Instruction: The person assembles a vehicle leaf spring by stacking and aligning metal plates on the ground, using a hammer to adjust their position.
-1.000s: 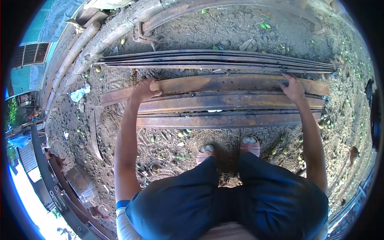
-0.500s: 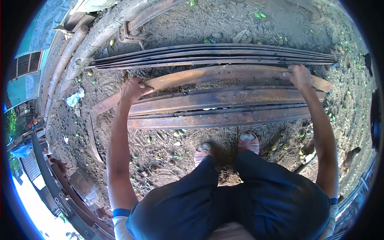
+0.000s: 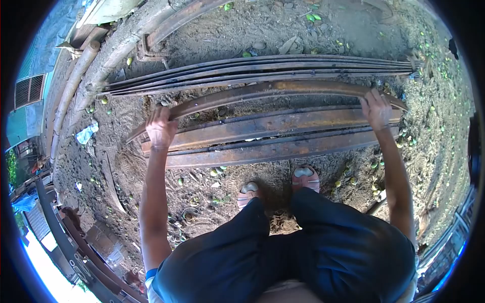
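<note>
A long rusty steel channel bar (image 3: 268, 92) is lifted off the ground and tipped on its edge. My left hand (image 3: 160, 129) grips it near its left end. My right hand (image 3: 377, 108) grips it near its right end. Below it two more rusty channel bars (image 3: 273, 123) lie flat on the dirt, side by side. Beyond the lifted bar lies a bundle of thin dark steel strips (image 3: 262, 68).
My feet in sandals (image 3: 275, 182) stand on bare dirt scattered with small green fruits just in front of the bars. Curved rusty pipes and rails (image 3: 111, 45) lie at the upper left. A metal frame (image 3: 65, 237) runs along the lower left.
Both hands have raised the far channel bar off the pile and turned it from flat onto its edge. My head has shifted, so the bars sit slightly lower in view.
</note>
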`<act>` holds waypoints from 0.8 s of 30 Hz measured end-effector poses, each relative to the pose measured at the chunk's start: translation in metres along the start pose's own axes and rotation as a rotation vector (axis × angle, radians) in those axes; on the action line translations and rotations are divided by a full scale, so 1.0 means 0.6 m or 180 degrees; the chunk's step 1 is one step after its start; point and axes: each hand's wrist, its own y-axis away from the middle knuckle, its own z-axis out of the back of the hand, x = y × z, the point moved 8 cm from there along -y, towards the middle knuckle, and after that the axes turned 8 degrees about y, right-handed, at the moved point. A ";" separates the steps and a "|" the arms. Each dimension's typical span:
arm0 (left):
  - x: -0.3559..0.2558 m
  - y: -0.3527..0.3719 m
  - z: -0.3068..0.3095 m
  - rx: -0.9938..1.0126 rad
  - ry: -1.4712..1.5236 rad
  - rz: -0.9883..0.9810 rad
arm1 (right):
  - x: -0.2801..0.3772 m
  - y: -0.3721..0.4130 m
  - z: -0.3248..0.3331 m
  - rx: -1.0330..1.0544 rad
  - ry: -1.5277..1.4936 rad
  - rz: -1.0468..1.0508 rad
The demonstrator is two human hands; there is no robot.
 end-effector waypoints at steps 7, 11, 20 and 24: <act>0.034 -0.020 -0.015 0.1233 0.2227 0.1198 | 0.001 -0.045 0.027 0.0448 -0.0377 -0.0073; 0.085 -0.020 -0.064 0.1239 0.1461 0.1477 | -0.010 -0.052 0.002 0.0451 -0.0421 -0.0252; 0.066 -0.023 -0.108 0.1269 0.1144 0.1261 | -0.080 -0.027 -0.065 0.0590 -0.1056 -0.1384; 0.045 -0.007 -0.111 0.1205 0.0893 0.0085 | -0.085 -0.028 -0.093 0.1225 -0.1204 -0.1127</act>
